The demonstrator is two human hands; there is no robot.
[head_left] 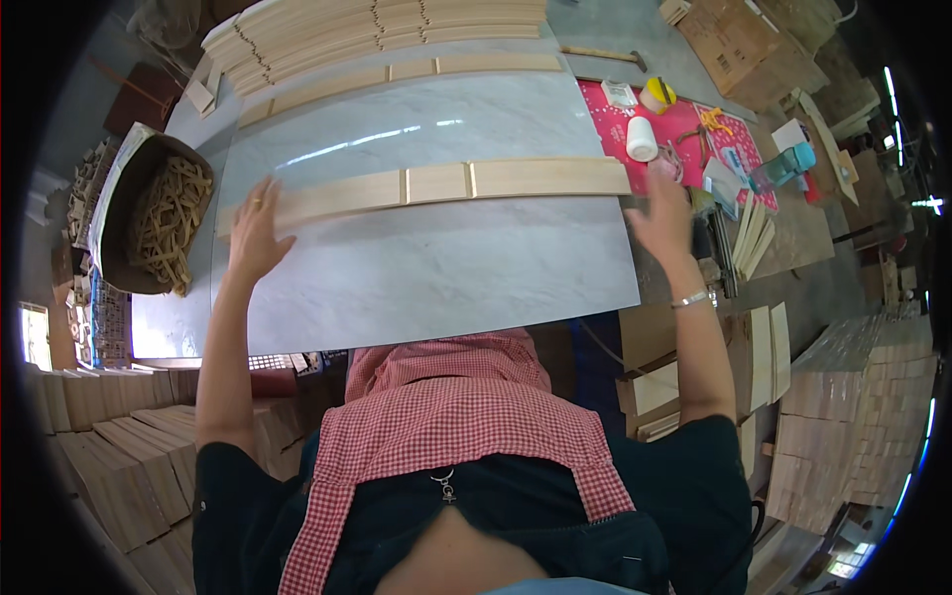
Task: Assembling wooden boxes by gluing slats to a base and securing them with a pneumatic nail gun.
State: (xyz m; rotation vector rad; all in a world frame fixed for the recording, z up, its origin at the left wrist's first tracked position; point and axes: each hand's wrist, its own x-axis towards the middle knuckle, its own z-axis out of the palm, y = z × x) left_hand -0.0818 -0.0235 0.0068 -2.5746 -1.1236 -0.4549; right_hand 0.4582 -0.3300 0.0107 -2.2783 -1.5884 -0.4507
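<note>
A pale wooden board (535, 180) with two crosswise grooves lies across the middle of the grey marbled counter (466, 278), running from left to right. The left hand (258, 235) is over its left end, thumb spread well away from the fingers; whether they press on the wood I cannot tell. The right hand (664, 220), blurred, is just beside the board's right end, its thumb also apart from the fingers. Farther back on the counter lie a second long board (337, 87) and a stack of similar boards (476, 22). A cardboard box (117, 243) holding thin wooden strips (177, 213) stands at the left, while a pink mat (611, 129) at the right carries a white cylinder (642, 139) and a roll of yellow tape (654, 96), with a blue-capped bottle (783, 169) at its right edge; a hammer (607, 54) lies beyond the mat
</note>
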